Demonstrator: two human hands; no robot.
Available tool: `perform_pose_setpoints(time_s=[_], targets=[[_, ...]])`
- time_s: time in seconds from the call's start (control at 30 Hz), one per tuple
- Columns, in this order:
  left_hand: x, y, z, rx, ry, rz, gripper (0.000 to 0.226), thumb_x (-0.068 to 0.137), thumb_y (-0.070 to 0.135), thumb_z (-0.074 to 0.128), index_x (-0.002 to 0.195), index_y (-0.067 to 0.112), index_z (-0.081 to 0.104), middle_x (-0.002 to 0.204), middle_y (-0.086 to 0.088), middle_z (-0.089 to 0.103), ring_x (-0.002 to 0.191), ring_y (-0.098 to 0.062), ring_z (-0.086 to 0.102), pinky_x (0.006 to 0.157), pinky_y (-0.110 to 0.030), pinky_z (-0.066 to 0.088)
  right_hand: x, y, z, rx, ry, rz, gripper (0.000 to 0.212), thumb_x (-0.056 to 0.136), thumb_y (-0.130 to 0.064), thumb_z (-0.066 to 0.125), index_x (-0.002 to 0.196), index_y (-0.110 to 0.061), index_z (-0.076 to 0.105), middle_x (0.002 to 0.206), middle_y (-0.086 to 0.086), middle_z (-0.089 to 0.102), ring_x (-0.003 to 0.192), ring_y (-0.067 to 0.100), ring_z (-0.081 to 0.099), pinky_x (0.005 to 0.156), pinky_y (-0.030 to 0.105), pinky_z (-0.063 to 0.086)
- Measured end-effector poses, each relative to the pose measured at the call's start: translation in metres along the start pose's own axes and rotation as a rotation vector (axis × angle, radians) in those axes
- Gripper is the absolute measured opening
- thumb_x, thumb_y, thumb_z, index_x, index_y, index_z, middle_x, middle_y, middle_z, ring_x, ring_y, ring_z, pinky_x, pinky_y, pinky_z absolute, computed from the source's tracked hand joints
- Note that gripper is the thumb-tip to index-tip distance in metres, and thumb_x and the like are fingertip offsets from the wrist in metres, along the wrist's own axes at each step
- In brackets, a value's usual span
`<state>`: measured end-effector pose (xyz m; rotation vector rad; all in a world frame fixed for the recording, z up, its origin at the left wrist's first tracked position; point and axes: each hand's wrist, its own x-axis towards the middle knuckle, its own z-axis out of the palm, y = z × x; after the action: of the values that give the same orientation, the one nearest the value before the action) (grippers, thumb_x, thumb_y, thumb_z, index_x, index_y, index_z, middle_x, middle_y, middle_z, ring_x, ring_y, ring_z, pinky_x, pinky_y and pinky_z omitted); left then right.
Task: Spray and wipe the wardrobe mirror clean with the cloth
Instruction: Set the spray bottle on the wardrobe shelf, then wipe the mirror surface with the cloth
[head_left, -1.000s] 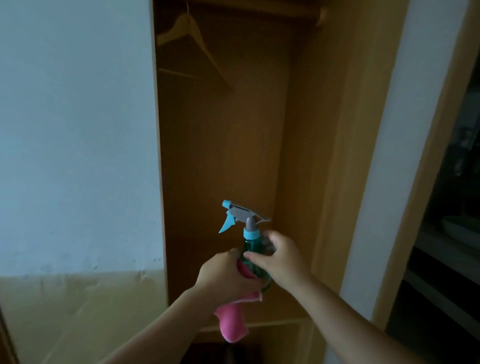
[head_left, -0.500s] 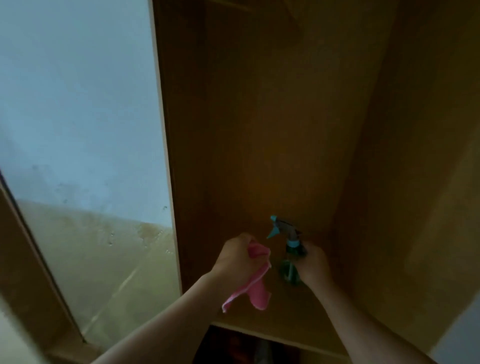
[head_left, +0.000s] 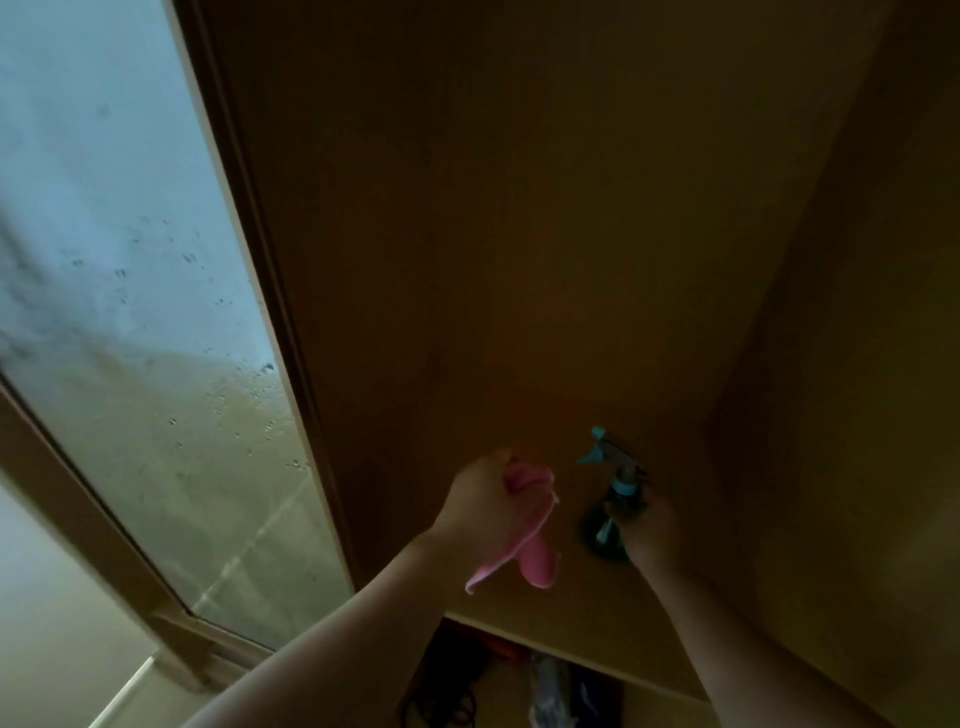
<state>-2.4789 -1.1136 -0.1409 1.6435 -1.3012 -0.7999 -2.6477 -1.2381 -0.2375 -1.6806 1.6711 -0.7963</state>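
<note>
Both hands are full, the left hand (head_left: 480, 506) bunching the pink cloth (head_left: 524, 540) and the right hand (head_left: 649, 525) gripping the spray bottle (head_left: 610, 506) on the wardrobe shelf (head_left: 597, 603), while the droplet-speckled mirror (head_left: 135, 291) at far left risks drying streaky.

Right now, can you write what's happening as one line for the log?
left hand: holds pink cloth | right hand: grips spray bottle on wardrobe shelf | mirror: droplets, unwiped
</note>
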Motion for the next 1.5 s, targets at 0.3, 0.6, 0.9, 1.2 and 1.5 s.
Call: perform_pose_setpoints(time_s=[0.3, 0.6, 0.9, 1.2, 1.5], targets=[[-0.004, 0.037, -0.015, 0.068, 0.034, 0.096, 0.018, 0.082, 0.037, 0.069, 0.081, 0.042, 0.052, 0.082, 0.013, 0.062, 0.069, 0.017, 0.058, 0.043, -0.002, 0.041, -0.058, -0.009, -0.035, 0.071, 0.043, 0.010, 0.009, 0.091, -0.020, 0.062, 0.099, -0.021, 0.059, 0.086, 0.000, 0.067, 0.070, 0.012, 0.065, 0.054, 0.029, 0.051], [-0.055, 0.134, -0.054, 0.174, 0.195, 0.387, 0.028, 0.071, 0.064, 0.063, 0.079, 0.038, 0.056, 0.074, 0.013, 0.063, 0.061, 0.003, 0.061, 0.045, -0.008, 0.043, -0.136, -0.146, -0.123, 0.708, -0.571, -0.645, 0.034, 0.094, -0.037, 0.055, 0.123, -0.020, 0.058, 0.104, 0.005, 0.067, 0.093, 0.022, 0.066, 0.077, 0.024, 0.052], [-0.140, 0.146, -0.144, 0.290, 0.375, 0.404, 0.027, 0.076, 0.057, 0.066, 0.080, 0.031, 0.058, 0.072, 0.009, 0.060, 0.061, -0.001, 0.057, 0.050, -0.018, 0.047, -0.217, -0.232, -0.108, 0.592, -0.466, -0.849, 0.021, 0.084, -0.037, 0.056, 0.102, -0.030, 0.064, 0.088, -0.012, 0.072, 0.079, 0.004, 0.069, 0.066, 0.012, 0.051], [-0.242, 0.104, -0.280, 0.095, 0.137, 0.372, 0.035, 0.074, 0.016, 0.080, 0.104, 0.022, 0.063, 0.090, -0.001, 0.070, 0.073, -0.014, 0.069, 0.063, -0.030, 0.059, -0.308, -0.314, -0.047, 0.655, -0.341, -0.757, 0.020, 0.097, -0.014, 0.053, 0.097, -0.007, 0.071, 0.090, 0.020, 0.070, 0.082, 0.022, 0.064, 0.076, 0.036, 0.055], [-0.300, 0.079, -0.398, 0.392, 0.047, 0.225, 0.029, 0.072, 0.011, 0.079, 0.097, 0.009, 0.066, 0.094, -0.015, 0.068, 0.081, -0.027, 0.066, 0.077, -0.046, 0.057, -0.385, -0.400, 0.004, 0.686, -0.263, -0.638, 0.025, 0.100, -0.028, 0.048, 0.085, -0.020, 0.066, 0.074, 0.006, 0.053, 0.070, 0.021, 0.054, 0.062, 0.042, 0.052]])
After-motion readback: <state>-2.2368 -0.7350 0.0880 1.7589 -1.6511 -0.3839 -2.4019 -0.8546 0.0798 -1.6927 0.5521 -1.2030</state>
